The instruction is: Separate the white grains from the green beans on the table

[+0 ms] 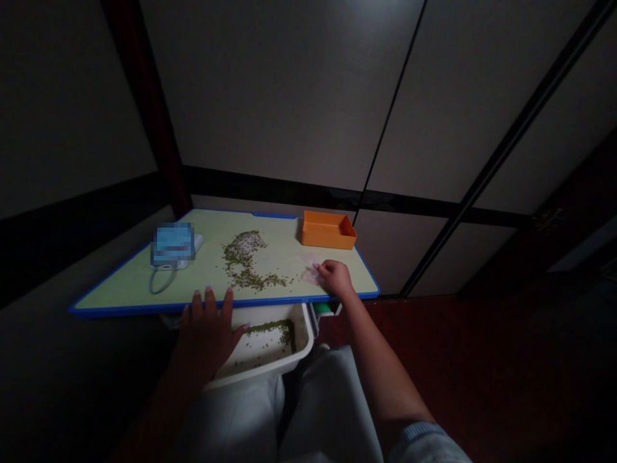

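A pale green board with a blue rim (144,276) lies in front of me. Small green beans (243,260) are scattered across its middle, mixed with some pale grains. My left hand (208,325) rests flat on the near edge of a white tub (294,354) held on my lap; the tub has green beans in it. My right hand (335,276) lies on the board near its right front corner, fingers curled over a small pale pile (310,275). Whether it grips anything is unclear.
An empty orange tray (328,229) stands at the board's far right corner. A small blue device with a looped cable (171,247) sits at the left. Dark panelled walls rise behind; a dark red floor lies to the right.
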`<state>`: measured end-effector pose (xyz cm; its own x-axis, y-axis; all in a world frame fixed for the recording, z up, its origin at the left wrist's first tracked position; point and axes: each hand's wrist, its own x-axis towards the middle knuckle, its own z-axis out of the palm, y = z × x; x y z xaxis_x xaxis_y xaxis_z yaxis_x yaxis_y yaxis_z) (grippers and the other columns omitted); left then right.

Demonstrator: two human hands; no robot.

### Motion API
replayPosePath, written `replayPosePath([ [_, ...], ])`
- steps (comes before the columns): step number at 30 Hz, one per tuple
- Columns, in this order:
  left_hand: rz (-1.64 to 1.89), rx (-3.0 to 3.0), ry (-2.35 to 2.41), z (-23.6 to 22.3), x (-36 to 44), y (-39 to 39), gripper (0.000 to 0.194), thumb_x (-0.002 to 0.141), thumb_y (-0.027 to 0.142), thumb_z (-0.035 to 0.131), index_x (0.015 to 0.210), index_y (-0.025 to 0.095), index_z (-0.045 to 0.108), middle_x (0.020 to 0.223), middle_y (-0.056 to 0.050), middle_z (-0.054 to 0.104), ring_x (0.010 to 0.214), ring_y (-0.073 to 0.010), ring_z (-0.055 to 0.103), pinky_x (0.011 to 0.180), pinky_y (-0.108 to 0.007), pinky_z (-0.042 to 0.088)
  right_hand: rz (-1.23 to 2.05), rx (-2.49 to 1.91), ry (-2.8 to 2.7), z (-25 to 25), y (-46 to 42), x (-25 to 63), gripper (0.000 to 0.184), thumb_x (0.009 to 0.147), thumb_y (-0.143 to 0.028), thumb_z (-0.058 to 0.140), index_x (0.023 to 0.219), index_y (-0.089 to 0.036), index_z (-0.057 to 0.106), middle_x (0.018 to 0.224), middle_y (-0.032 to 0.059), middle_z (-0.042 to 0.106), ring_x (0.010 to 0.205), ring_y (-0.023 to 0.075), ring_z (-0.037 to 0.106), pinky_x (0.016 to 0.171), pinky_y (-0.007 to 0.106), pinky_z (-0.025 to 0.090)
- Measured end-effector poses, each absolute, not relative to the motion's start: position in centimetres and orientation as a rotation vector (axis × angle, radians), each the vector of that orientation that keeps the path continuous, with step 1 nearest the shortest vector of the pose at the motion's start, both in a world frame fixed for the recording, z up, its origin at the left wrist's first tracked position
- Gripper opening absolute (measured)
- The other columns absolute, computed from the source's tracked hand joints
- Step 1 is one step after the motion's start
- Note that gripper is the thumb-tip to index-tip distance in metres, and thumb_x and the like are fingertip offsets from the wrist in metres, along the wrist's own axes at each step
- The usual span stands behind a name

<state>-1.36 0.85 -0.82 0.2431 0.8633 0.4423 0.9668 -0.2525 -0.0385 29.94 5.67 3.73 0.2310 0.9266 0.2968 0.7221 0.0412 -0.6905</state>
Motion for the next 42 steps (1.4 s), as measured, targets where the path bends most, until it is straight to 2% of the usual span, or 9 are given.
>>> replayPosePath([
  [3, -0.477, -2.219, -1.712, -0.7, -1.3, 0.8, 0.074, 0.084, 0.044, 0.058, 0.148, 0.011, 0.041, 0.154, -0.034, 0.041, 0.148, -0.0493, 0.033, 0.112, -0.066, 0.035, 0.364, -1.705, -1.555, 3.6, 5.5, 30.1, 0.035, 0.089, -0.038, 0.059, 0.06, -0.02, 0.054, 0.057, -0.0034, 0.051, 0.057, 0.0114, 0.044, 0.055, 0.023, 0.028],
  [10, -0.458, -2.225, -1.725, -0.4, -1.0, 0.7, 0.072, 0.085, 0.043, 0.055, 0.145, 0.005, 0.044, 0.153, -0.039, 0.038, 0.146, -0.0542, 0.033, 0.111, -0.067, 0.035, 0.288, -1.768, -1.66, 3.8, 5.4, 29.5, 0.032, 0.092, -0.036, 0.059, 0.066, -0.019, 0.061, 0.062, -0.001, 0.059, 0.061, 0.0123, 0.048, 0.058, 0.023, 0.029],
  [19, -0.462, -2.202, -1.735, -0.4, -0.7, 0.6, 0.074, 0.085, 0.045, 0.055, 0.147, 0.007, 0.042, 0.153, -0.037, 0.038, 0.147, -0.0524, 0.032, 0.112, -0.066, 0.035, 0.132, -1.839, -1.761, 4.4, 5.4, 28.5, 0.033, 0.096, -0.04, 0.058, 0.073, -0.019, 0.069, 0.07, 0.0021, 0.068, 0.063, 0.0136, 0.05, 0.058, 0.026, 0.026],
  [23, -0.466, -2.214, -1.76, -0.2, -0.7, 0.6, 0.074, 0.084, 0.043, 0.057, 0.146, 0.005, 0.043, 0.152, -0.038, 0.038, 0.147, -0.0533, 0.032, 0.112, -0.066, 0.035, 0.132, -1.847, -1.773, 4.5, 5.5, 28.4, 0.033, 0.096, -0.041, 0.058, 0.074, -0.02, 0.07, 0.071, 0.0026, 0.07, 0.063, 0.0139, 0.051, 0.059, 0.026, 0.026],
  [27, -0.477, -2.211, -1.755, -0.4, -0.8, 0.7, 0.075, 0.084, 0.043, 0.057, 0.147, 0.008, 0.041, 0.154, -0.036, 0.039, 0.148, -0.051, 0.032, 0.112, -0.066, 0.035, 0.121, -1.901, -1.732, 4.7, 5.6, 28.4, 0.031, 0.096, -0.04, 0.059, 0.076, -0.02, 0.071, 0.073, 0.0036, 0.071, 0.065, 0.0145, 0.053, 0.059, 0.026, 0.025],
  [42, -0.476, -2.231, -1.784, -0.4, -0.7, 0.6, 0.076, 0.083, 0.045, 0.056, 0.148, 0.009, 0.039, 0.157, -0.036, 0.035, 0.15, -0.051, 0.028, 0.114, -0.066, 0.032, 0.047, -1.922, -1.812, 4.9, 6.5, 27.7, 0.032, 0.099, -0.042, 0.056, 0.081, -0.021, 0.072, 0.078, 0.0052, 0.073, 0.068, 0.0165, 0.056, 0.061, 0.028, 0.025],
])
